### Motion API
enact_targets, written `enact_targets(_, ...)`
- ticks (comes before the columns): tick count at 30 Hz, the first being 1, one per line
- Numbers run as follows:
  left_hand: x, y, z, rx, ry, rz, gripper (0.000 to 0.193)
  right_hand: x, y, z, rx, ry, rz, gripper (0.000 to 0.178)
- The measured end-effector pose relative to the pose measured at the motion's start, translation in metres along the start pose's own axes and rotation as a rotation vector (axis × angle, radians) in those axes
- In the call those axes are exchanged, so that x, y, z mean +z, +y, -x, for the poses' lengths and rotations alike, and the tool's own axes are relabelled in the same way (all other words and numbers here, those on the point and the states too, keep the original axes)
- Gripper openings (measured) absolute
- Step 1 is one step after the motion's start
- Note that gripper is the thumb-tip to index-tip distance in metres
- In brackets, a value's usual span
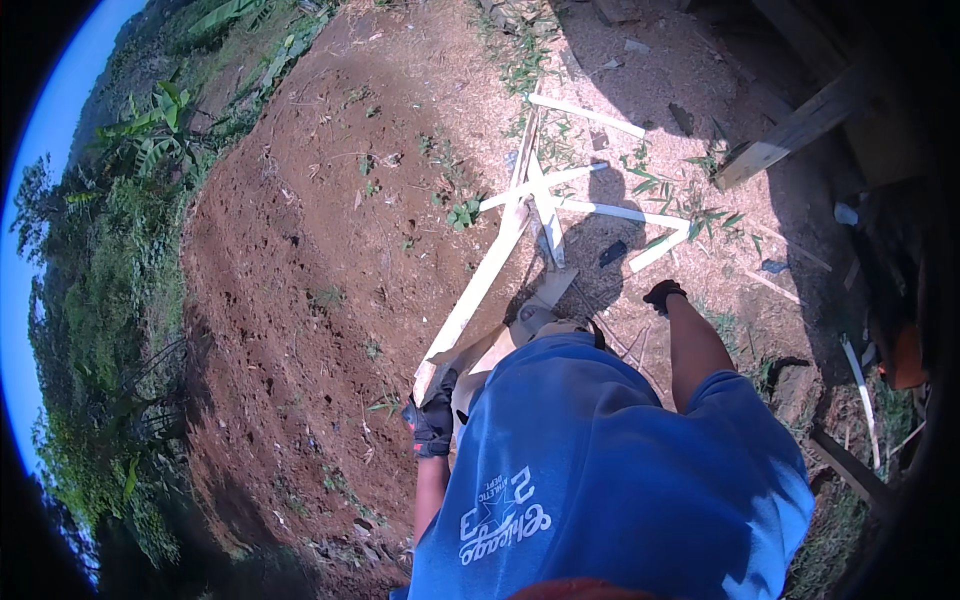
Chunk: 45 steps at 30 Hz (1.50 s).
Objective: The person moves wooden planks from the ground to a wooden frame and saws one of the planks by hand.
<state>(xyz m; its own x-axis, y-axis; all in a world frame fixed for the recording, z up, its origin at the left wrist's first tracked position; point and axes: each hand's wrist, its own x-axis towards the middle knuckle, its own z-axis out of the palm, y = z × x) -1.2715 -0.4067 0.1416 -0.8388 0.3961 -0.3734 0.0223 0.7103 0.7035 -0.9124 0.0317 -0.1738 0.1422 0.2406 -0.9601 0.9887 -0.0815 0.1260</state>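
A person in a blue shirt [600,450] bent over sunlit ground, the left arm reaching forward along the body's side and the right arm angled outward, its forearm bare. The left hand [432,428], in a black glove with touches of red, was closed around the near end of a long pale board [476,290], which slanted away across the dirt ahead. The right hand [664,294], in a dark glove, hung well apart from that board; its fingers were too dark and small to tell whether spread or pressed together.

Toward the board's far end, a short plank [546,215] and a thin strip [575,178] crossed near it. Another strip [620,211] ran right to meet a short piece of wood [655,252] ahead of the right hand, with a small dark object [613,253] lying between. Leafy sprigs [712,228] littered the ground nearby. A thick beam [790,140] jutted in from the shaded right, while bare reddish soil [300,260] spread to the left, bordered by green plants [120,260]. The shirt blocked the lower middle of the view.
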Motion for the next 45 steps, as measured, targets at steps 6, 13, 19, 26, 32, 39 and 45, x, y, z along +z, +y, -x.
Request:
enact_targets(6,-0.010,-0.004,-0.019,-0.051,0.261,-0.047,0.056,0.002,0.018,-0.018,-0.042,0.273,0.269,0.042)
enact_targets(13,-0.036,-0.033,-0.008,-0.277,0.628,0.080,0.063,-0.023,-0.153,0.065,-0.421,0.402,0.547,0.044)
enact_targets(19,-0.056,-0.118,0.056,-0.479,0.964,0.326,0.067,-0.003,-0.276,0.008,-0.619,0.430,0.977,0.042)
enact_targets(26,-0.018,-0.205,0.216,-1.089,1.075,0.482,0.059,0.088,-0.362,0.030,-0.926,0.337,1.473,0.056)
enact_targets(32,0.046,-0.210,0.266,-0.908,1.343,0.824,0.061,0.140,-0.387,-0.007,-1.088,0.010,1.749,0.045)
enact_targets(39,0.075,-0.226,0.286,-0.854,1.084,0.475,0.059,0.224,-0.414,0.020,-1.294,-0.260,1.827,0.035)
enact_targets(45,0.010,-0.210,0.310,-0.686,1.178,0.791,0.058,0.357,-0.410,0.205,-1.031,0.036,2.096,0.032)
